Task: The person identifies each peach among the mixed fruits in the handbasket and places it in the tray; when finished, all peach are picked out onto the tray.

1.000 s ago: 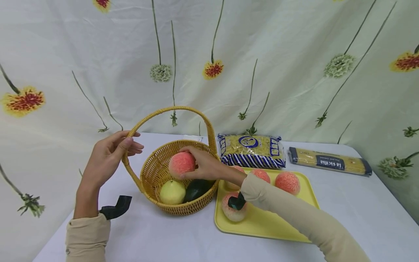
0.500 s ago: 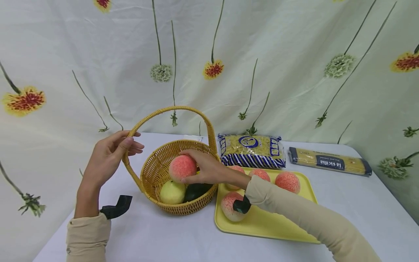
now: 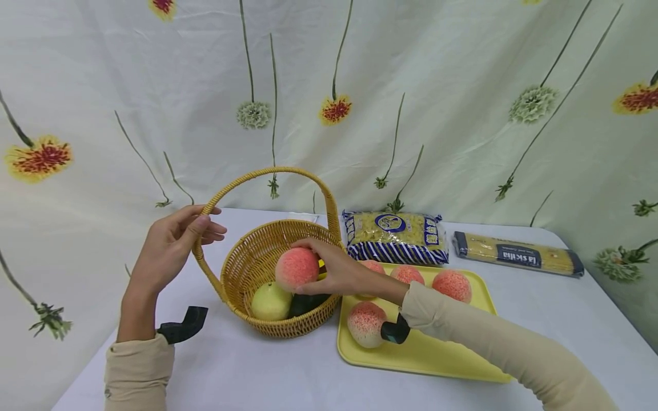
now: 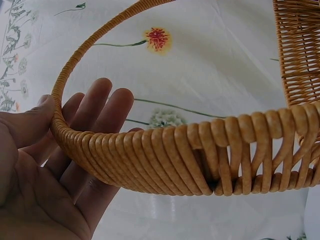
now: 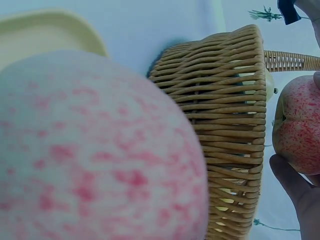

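Note:
My left hand (image 3: 167, 242) pinches the handle (image 3: 211, 205) of a wicker basket (image 3: 288, 329) between thumb and fingers; in the left wrist view the handle (image 4: 100, 150) passes across the fingers (image 4: 112, 107). My right hand (image 3: 334, 268) grips a pink peach (image 3: 297, 268) over the basket's opening. Below it in the basket lie a pale yellow-green round fruit (image 3: 271, 301) and a dark green fruit or vegetable (image 3: 305, 306), with something bright yellow (image 3: 322, 265) partly hidden behind the hand. In the right wrist view, the held peach (image 5: 302, 125) is level with the basket rim.
To the right, a yellow tray (image 3: 411, 354) bears several peaches, one of them (image 3: 366, 324) close under the right wrist camera. Behind it lie a bag of pasta (image 3: 396, 237) and a long spaghetti pack (image 3: 516, 255). A floral curtain (image 3: 437, 74) hangs behind the table.
My right hand has shifted slightly right and down with the peach, still over the basket. The left hand stays on the handle.

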The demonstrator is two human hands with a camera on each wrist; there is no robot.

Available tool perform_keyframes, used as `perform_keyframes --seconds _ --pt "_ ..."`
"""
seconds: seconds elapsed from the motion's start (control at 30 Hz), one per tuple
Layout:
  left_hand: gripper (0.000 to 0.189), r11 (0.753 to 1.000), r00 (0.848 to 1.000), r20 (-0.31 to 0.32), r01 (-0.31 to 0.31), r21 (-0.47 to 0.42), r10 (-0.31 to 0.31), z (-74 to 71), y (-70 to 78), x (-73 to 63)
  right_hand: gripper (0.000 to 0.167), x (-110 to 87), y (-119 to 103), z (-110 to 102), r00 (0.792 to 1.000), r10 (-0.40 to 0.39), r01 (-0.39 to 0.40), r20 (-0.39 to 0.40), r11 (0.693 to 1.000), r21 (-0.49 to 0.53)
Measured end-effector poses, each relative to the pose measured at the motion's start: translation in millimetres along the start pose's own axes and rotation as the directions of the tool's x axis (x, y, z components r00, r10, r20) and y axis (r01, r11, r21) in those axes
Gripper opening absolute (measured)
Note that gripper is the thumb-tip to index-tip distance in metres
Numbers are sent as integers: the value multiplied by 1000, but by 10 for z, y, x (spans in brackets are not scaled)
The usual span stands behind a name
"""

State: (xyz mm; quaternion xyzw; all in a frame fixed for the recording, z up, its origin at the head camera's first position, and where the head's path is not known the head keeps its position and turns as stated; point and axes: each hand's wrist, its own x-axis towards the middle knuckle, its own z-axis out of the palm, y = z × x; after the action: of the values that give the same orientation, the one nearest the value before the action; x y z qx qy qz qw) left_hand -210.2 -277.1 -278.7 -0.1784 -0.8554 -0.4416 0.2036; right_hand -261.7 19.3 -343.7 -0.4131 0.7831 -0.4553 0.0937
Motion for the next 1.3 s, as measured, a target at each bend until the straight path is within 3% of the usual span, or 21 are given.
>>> perform_keyframes --seconds 0.13,0.3,0.87,1.3 --pt "27 1000 1000 2 -1 -5 1 0 0 2 72 -72 46 -8 1000 28 -28 14 998 47" --pt "27 1000 1000 2 3 -9 -3 -2 2 3 75 -145 84 -20 998 45 -46 38 998 34" --pt "28 1000 1000 1 13 -7 -13 0 1 -4 74 -326 110 -44 1000 28 -28 0 996 -87" --pt "28 1000 1000 1 9 -3 -9 4 -2 2 76 -430 95 -87 1000 21 -21 -20 1000 -15"
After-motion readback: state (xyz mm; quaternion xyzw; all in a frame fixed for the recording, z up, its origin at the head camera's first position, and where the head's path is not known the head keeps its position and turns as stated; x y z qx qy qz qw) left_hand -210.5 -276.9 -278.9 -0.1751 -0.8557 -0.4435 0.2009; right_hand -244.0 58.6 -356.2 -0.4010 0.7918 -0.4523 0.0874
